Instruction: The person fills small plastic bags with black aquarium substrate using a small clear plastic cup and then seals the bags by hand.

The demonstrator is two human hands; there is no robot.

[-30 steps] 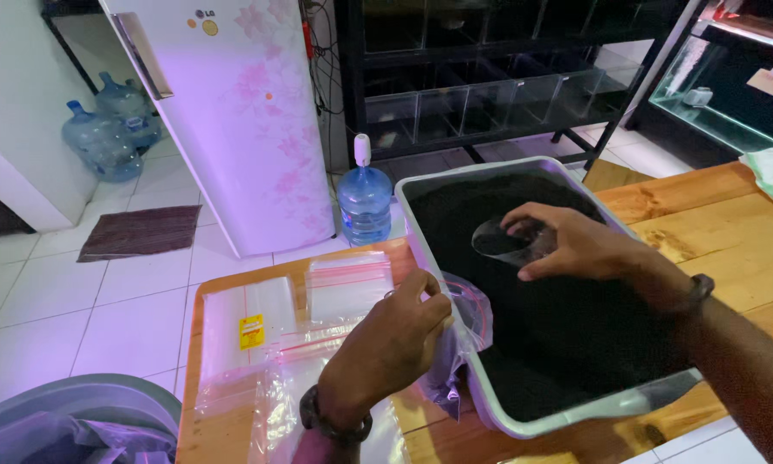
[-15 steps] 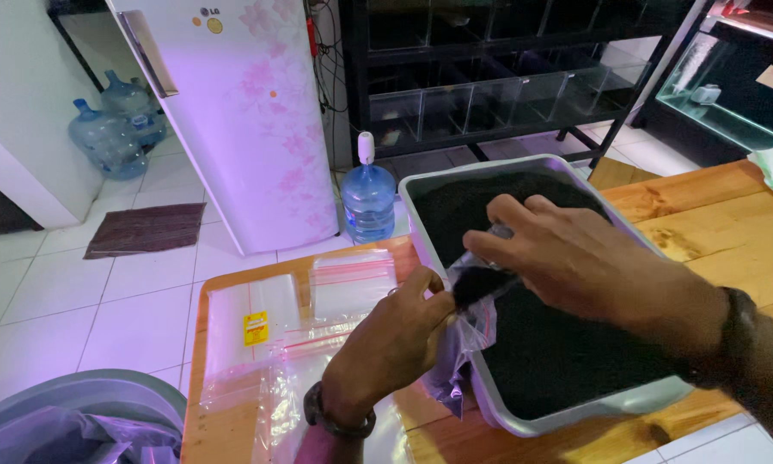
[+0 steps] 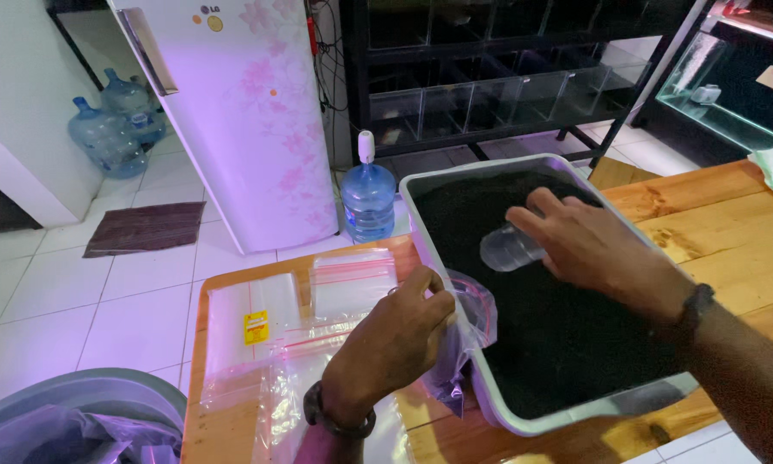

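- The right hand (image 3: 592, 249) grips a clear cup (image 3: 508, 249), lying sideways over the dark tray (image 3: 489, 404).
- The left hand (image 3: 399, 339) pinches a plastic bag (image 3: 464, 344) open, just left of and below the cup.

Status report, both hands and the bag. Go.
Left hand pinches the clear bag open at the tub rim. Right hand holds a clear cup over the dark fill. Nothing between cup and bag.

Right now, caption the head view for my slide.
Right hand holds a clear cup over a tray of dark grains; left hand holds a bag.
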